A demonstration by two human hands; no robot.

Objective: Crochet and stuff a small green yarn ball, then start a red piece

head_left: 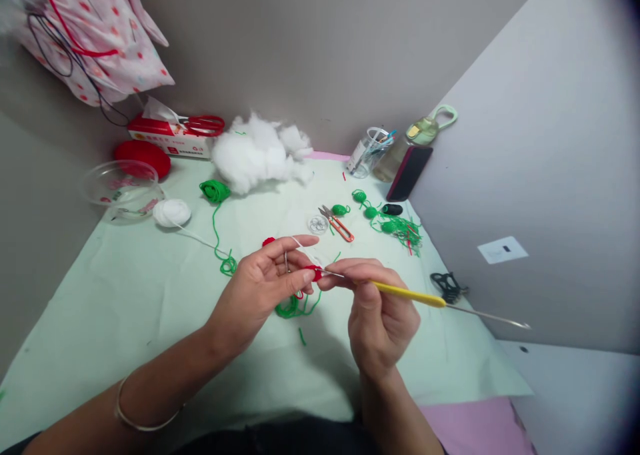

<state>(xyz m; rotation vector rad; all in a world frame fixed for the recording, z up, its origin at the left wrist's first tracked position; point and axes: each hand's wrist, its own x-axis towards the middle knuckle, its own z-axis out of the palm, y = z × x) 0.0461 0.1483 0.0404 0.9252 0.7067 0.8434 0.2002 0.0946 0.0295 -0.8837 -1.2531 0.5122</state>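
Note:
Between thumb and fingers, my left hand pinches a small red crochet piece, and a strand of white yarn runs over its index finger. My right hand grips a crochet hook by its yellow handle. The hook's thin metal shaft meets the red piece, while its other metal end points out to the right. Another bit of red crochet shows behind my left fingers. Beneath both hands lies loose green yarn on the cloth.
Orange-handled thread snips and several green crocheted pieces lie ahead. White stuffing, a white yarn ball, a green yarn ball and a plastic bowl stand left. A phone and bottle stand back right.

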